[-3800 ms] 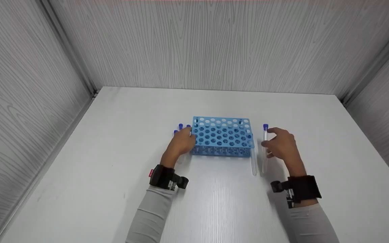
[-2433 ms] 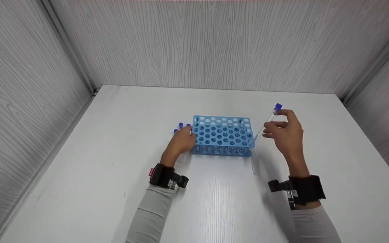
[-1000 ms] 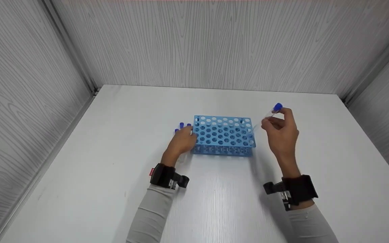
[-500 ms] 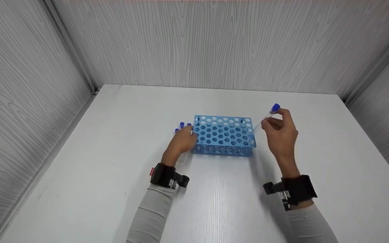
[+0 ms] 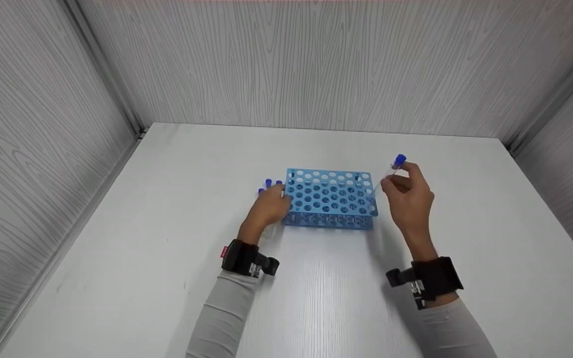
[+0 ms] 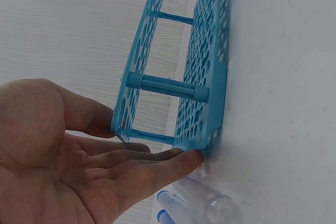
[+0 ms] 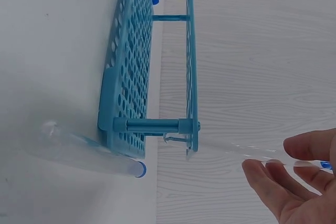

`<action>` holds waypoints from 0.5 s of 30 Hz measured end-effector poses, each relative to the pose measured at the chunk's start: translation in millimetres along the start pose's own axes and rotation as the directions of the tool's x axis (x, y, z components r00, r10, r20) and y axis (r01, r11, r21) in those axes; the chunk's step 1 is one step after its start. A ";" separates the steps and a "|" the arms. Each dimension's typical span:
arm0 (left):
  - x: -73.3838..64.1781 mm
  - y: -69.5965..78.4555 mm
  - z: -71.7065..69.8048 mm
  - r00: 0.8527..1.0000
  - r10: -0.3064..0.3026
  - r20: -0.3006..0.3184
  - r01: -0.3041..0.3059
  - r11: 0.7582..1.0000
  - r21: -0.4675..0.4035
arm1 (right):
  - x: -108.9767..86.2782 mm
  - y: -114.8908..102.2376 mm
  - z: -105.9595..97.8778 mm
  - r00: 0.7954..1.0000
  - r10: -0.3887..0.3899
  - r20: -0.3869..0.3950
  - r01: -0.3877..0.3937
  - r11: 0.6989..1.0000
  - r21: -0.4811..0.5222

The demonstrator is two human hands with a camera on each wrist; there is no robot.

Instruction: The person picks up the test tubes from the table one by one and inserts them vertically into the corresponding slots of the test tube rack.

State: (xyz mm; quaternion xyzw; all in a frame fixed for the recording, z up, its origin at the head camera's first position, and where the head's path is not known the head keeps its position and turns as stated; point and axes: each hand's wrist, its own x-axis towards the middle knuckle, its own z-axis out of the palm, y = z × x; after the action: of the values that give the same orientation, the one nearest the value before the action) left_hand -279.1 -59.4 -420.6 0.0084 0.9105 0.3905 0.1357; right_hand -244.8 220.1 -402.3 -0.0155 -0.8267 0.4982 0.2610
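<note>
A blue test tube rack [image 5: 330, 214] with rows of round holes stands on the table. My left hand [image 5: 268, 205] holds its left end, thumb at the top plate's corner and fingers along the end in the left wrist view. My right hand [image 5: 410, 200] pinches a clear, blue-capped test tube [image 5: 399, 160] near the cap, above the rack's right side. The tube slants down to the left; in the right wrist view its rounded tip [image 7: 176, 139] pokes through the top plate near the corner. The lower plate below it is apart from the tip.
Another clear tube [image 7: 84, 150] lies on the table beside the rack's right end. Blue-capped tubes [image 5: 268, 182] lie left of the rack, partly hidden by the left hand. Grey wood-grain panels [image 5: 296, 64] enclose the white table [image 5: 207, 164] at back and sides.
My right hand lifted the tube from the table right of the rack, tilted it, and brought its tip into the rack's right side. Lately it shifted slightly left, the tube steeper. My left hand stayed.
</note>
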 end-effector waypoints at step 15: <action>0.6 0.9 0.1 1.000 -0.024 0.003 0.024 1.000 -0.020 | -2.4 3.2 5.2 0.999 0.010 0.051 -0.010 1.000 0.004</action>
State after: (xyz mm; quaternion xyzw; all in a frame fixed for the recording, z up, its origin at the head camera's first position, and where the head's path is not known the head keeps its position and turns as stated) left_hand -279.8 -58.6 -420.1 -0.0033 0.9064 0.3978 0.1419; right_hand -245.9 216.8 -407.8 -0.0063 -0.8319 0.5017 0.2371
